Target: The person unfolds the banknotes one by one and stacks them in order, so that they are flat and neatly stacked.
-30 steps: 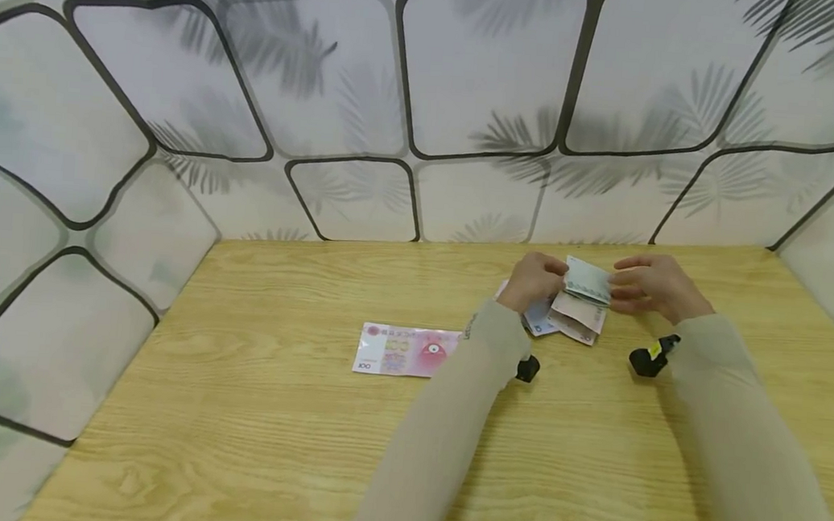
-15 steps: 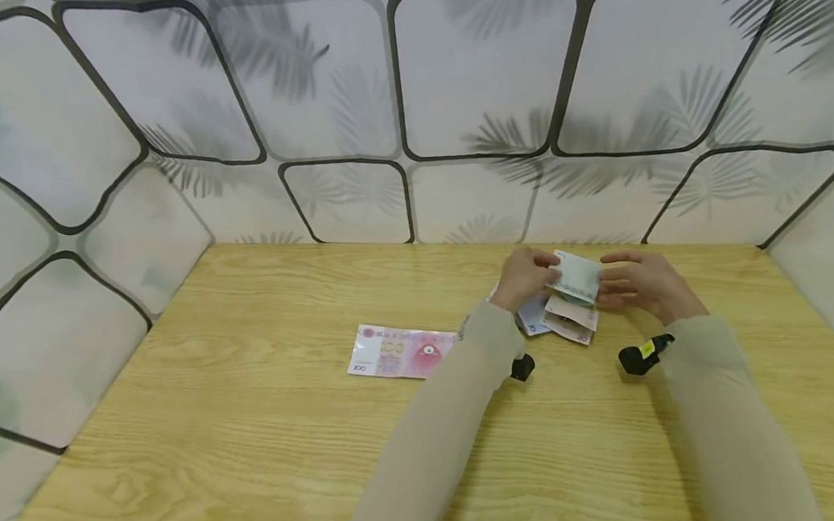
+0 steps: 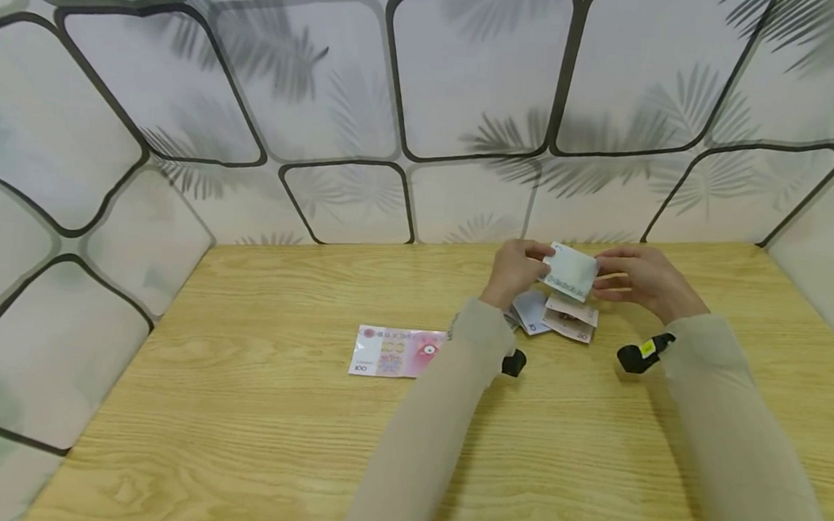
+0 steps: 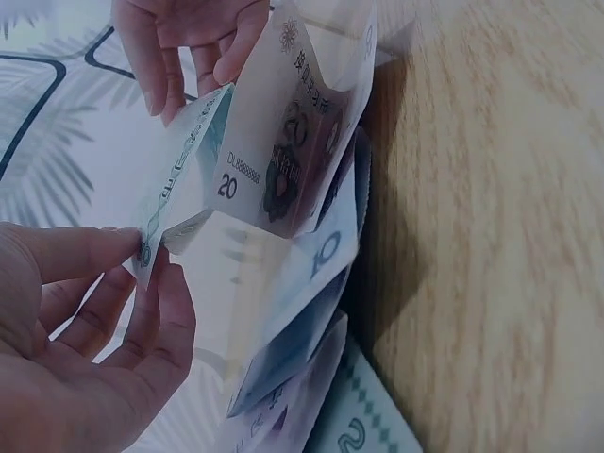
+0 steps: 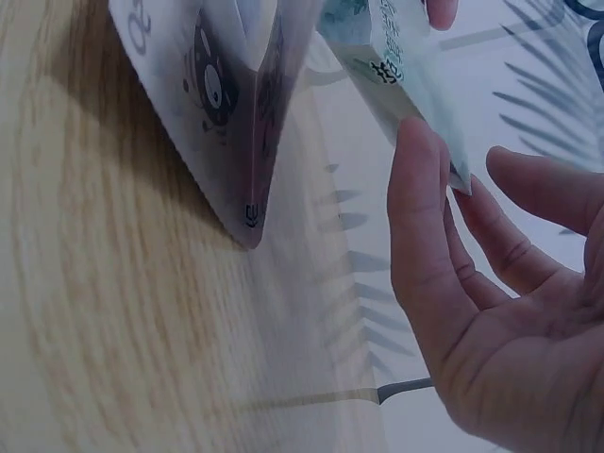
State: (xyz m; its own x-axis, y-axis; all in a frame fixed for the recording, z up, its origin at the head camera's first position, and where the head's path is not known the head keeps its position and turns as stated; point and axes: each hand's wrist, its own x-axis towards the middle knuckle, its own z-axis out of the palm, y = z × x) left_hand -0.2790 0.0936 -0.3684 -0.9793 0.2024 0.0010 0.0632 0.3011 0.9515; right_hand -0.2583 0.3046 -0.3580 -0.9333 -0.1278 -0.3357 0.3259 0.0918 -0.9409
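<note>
A folded green banknote (image 3: 570, 271) is held up between both hands, above the other notes. My left hand (image 3: 514, 271) pinches its left end between thumb and fingers, plain in the left wrist view (image 4: 104, 330). At the opposite end, my right hand (image 3: 644, 280) touches the note with its fingers, the thumb standing apart in the right wrist view (image 5: 510, 283). Just below lies a folded brownish 20 note (image 3: 570, 328), partly sprung apart. A blue 10 note (image 3: 532, 313) is left of it, and a green note (image 4: 363, 406) lies lowest in the left wrist view.
A pink 100 note (image 3: 390, 351) lies flat on the wooden table (image 3: 246, 426), its right end hidden by the left sleeve. Behind the table's far edge stands a patterned wall (image 3: 481, 71). Black devices are strapped at both wrists.
The green note has moved left and up off the 20 note, together with my left hand. My right hand has shifted slightly left beside it. The pink note has stayed put.
</note>
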